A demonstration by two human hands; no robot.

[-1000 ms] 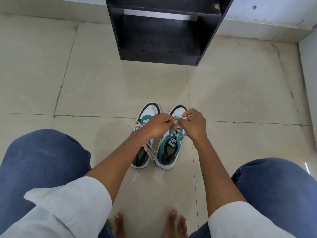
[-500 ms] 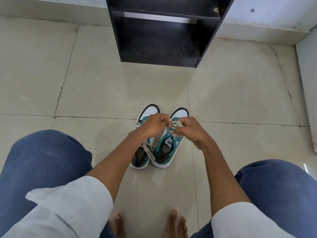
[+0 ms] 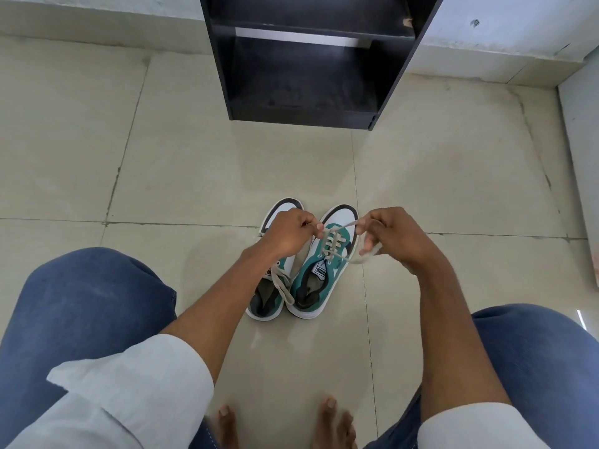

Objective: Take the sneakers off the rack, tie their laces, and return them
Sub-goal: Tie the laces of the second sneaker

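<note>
Two teal and white sneakers stand side by side on the floor tiles, toes pointing away from me. Over the right sneaker [image 3: 319, 280] my right hand [image 3: 393, 236] grips a loop of its beige lace [image 3: 366, 259], pulled out to the right. My left hand [image 3: 290, 233] pinches the other end of that lace above the eyelets and covers the front of the left sneaker [image 3: 270, 301]. The left sneaker's lace [image 3: 282, 285] hangs loose over its opening.
A black shoe rack [image 3: 304, 59] with bare shelves stands against the wall ahead. My knees in blue jeans frame both sides, and my bare toes [image 3: 330, 422] rest on the tiles near the bottom edge. A wall edge [image 3: 580, 150] runs along the right.
My hands have drawn apart: the right hand moved right, pulling a lace loop outward, while the left stayed near the eyelets. The view shifted slightly.
</note>
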